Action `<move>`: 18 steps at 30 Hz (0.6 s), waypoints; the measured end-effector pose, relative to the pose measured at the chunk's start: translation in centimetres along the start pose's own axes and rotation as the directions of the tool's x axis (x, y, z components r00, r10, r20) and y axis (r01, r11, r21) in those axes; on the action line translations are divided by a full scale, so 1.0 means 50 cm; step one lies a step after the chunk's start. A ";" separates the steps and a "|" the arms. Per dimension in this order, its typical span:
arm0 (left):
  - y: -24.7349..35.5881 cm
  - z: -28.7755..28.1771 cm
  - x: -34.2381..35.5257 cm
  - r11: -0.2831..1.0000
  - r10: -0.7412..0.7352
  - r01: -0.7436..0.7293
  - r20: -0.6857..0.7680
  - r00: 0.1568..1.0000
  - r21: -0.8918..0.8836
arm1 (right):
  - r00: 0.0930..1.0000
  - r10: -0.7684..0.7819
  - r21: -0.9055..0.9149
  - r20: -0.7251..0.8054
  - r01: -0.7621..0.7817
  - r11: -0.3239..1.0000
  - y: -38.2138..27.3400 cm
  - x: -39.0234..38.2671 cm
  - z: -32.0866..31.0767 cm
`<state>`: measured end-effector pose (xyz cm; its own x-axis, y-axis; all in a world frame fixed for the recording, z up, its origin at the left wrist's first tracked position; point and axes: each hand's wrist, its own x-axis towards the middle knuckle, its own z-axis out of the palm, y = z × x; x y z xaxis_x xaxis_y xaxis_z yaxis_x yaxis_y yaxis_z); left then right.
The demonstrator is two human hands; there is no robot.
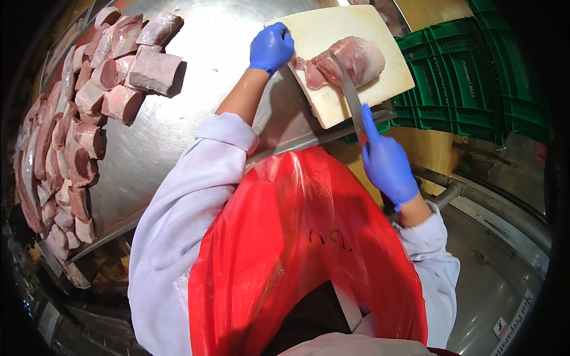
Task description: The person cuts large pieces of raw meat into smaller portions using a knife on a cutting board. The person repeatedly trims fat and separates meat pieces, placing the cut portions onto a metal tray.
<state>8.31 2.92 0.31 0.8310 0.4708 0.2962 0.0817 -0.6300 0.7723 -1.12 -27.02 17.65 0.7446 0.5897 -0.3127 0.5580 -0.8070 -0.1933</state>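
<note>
In a blue glove, my right hand point(389, 169) grips a knife point(352, 101), index finger stretched along the handle. The long blade reaches up to a pale pink piece of meat point(363, 59), its tip at the meat's left part. That meat lies on a white cutting board point(309, 31), with a smaller piece of meat point(313, 76) at its left end. My left hand point(271, 48), also gloved in blue, is closed at the board's left edge, apart from the large piece. Its curled fingers hide whatever they may hold.
The board sits at the right end of a metal table point(208, 65). Many cut meat chunks point(122, 104) and long meat strips point(50, 136) are piled on the table's left side. Green plastic crates point(457, 77) stand to the right. A metal rail point(499, 213) runs at lower right.
</note>
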 end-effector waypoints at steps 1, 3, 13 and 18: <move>0.002 -0.007 0.007 0.997 -0.039 0.037 0.024 0.999 0.068 | 0.999 -0.029 0.078 -0.013 0.030 0.997 0.015 -0.019 -0.002; 0.024 -0.008 0.010 0.999 -0.028 0.029 0.030 0.999 -0.024 | 0.996 0.037 0.298 -0.080 -0.011 0.955 0.019 -0.018 -0.024; 0.116 0.043 -0.021 0.992 -0.031 0.056 0.205 0.978 -0.117 | 0.902 0.246 0.568 -0.355 -0.001 0.823 0.080 0.198 0.047; 0.089 0.030 -0.031 0.950 -0.089 0.154 0.237 0.967 -0.272 | 0.882 0.103 0.426 -0.460 0.117 0.897 0.007 0.272 0.062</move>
<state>8.20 -1.55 2.43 0.9270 0.3655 0.0843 0.0563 -0.3578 0.9321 8.09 -19.37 10.46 0.8826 0.4512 0.1322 0.4322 -0.6679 -0.6059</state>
